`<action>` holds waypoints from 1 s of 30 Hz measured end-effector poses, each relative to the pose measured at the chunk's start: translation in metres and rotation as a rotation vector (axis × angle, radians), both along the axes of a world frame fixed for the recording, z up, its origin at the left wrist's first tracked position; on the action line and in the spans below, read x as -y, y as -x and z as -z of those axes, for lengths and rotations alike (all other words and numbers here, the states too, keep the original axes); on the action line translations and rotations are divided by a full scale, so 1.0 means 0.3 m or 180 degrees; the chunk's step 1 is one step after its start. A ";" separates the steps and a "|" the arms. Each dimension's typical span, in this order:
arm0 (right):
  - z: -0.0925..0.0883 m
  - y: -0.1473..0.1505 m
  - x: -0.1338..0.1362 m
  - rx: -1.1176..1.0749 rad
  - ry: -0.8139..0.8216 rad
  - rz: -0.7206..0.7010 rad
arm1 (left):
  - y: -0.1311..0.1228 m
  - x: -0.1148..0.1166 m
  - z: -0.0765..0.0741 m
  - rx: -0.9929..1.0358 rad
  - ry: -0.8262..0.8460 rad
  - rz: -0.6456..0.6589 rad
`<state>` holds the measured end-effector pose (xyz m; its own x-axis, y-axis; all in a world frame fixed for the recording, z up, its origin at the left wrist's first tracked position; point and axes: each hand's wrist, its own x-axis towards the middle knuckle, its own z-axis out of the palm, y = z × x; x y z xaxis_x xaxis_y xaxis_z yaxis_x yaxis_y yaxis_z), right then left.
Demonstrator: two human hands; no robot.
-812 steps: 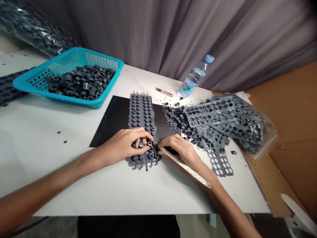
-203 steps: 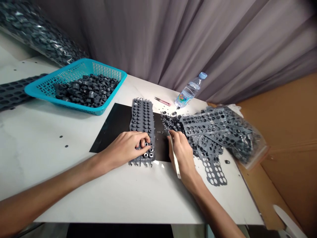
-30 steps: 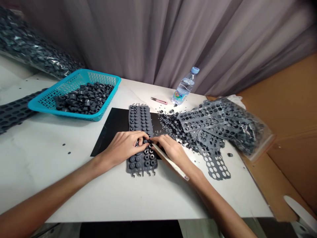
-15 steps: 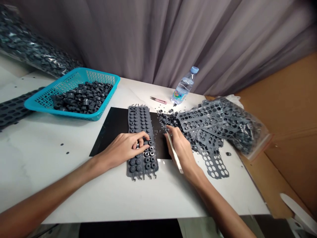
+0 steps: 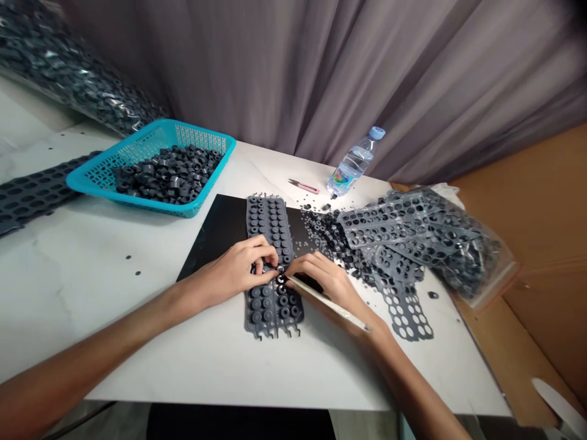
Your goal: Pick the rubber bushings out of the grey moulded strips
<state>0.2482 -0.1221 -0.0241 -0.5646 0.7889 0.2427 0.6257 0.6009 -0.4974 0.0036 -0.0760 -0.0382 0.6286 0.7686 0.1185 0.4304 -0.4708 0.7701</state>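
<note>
A grey moulded rubber sheet [image 5: 268, 221] with rows of round ring-like parts lies upright in my view across a black mat [image 5: 211, 235]. My left hand [image 5: 247, 261] rests over its middle, with thumb and curled fingers closed on the rows there. From the right, my right hand [image 5: 328, 281] meets it at the same spot, gripping a slim white pen-like tool [image 5: 332, 304]. The tool's tip and the fingertips come together at the ring parts, and what lies right between them is partly hidden.
A blue basket [image 5: 183, 211] of loose dark rings stands back left, near a large clear bag [image 5: 87, 85] of parts. Scattered bits and punched sheets [image 5: 385, 223] lie right, beside a zip bag [image 5: 481, 260]. Pink-handled snips [image 5: 305, 187] and a water bottle [image 5: 353, 165] are behind.
My right hand has moved left from the loose pile to the rubber sheet, bringing the white tool beside my left fingers. The whole view has shifted slightly.
</note>
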 end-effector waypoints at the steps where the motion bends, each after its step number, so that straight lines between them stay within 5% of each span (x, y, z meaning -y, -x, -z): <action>1: 0.000 -0.001 0.000 0.0022 -0.0001 -0.0008 | 0.000 0.001 0.000 0.0015 0.0005 0.0005; 10: 0.007 0.007 0.008 0.0252 -0.0166 0.0067 | 0.001 -0.001 0.006 0.0093 0.0027 0.0020; 21: 0.072 0.052 0.031 0.1129 -0.1311 0.0226 | -0.006 -0.013 0.018 0.0008 0.0082 -0.0021; 30: 0.059 0.018 0.009 0.0878 -0.0856 0.1925 | -0.001 -0.012 0.006 -0.0039 0.0096 0.0031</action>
